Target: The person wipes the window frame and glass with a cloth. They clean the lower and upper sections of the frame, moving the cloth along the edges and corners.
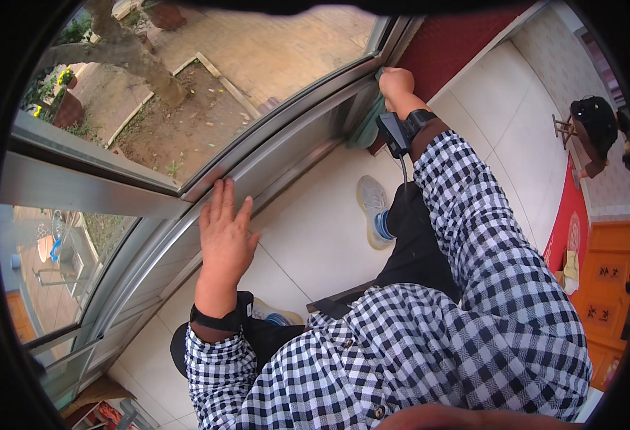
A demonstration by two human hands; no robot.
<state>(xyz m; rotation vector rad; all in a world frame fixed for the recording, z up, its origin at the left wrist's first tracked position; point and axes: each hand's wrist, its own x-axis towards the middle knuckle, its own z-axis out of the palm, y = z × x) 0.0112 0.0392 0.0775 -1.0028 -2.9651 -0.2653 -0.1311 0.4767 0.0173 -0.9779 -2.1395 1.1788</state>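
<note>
My left hand (pixel 225 236) lies flat with its fingers extended, the fingertips touching the lower rail of a metal-framed glass door or window (pixel 293 142). Nothing is held in it. At the far corner of the same frame, my right hand (pixel 398 87) is closed on a green cloth (pixel 367 128). The cloth hangs down beside the frame towards the floor, and part of it is hidden behind my wrist. A black strap with a small dark box (pixel 393 134) and a cable sits on my right wrist.
Dark red panelling (pixel 460 40) adjoins the frame. White floor tiles (pixel 293 252) lie below, where my shoe (pixel 373 207) rests. A stool (pixel 564 129) holding a dark item, a red mat (pixel 567 215) and an orange wooden cabinet (pixel 613 258) are to the right. Beyond the glass stands a tree (pixel 153 75).
</note>
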